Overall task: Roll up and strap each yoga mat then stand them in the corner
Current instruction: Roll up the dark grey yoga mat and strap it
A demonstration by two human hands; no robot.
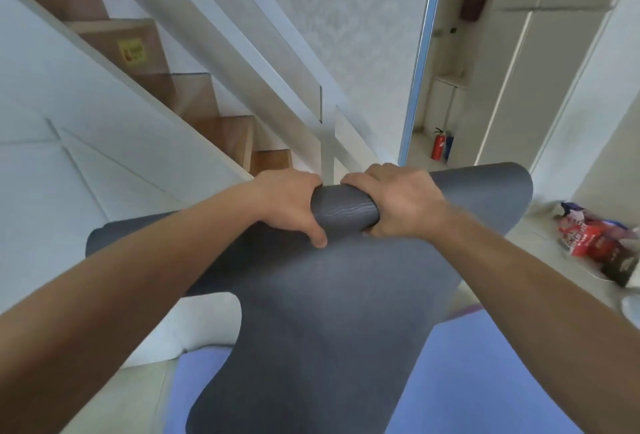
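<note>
Grey mat (329, 295): judged soft, floppy, light. Rolled end is gripped by left hand (291, 206) and right hand (398, 205), side by side; loose length is draped below them.

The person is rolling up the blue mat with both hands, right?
Not quite. The mat being rolled is grey, not blue. The head view shows the left hand and the right hand both gripping the rolled end of the dark grey mat. The blue mat lies flat underneath it.
</note>
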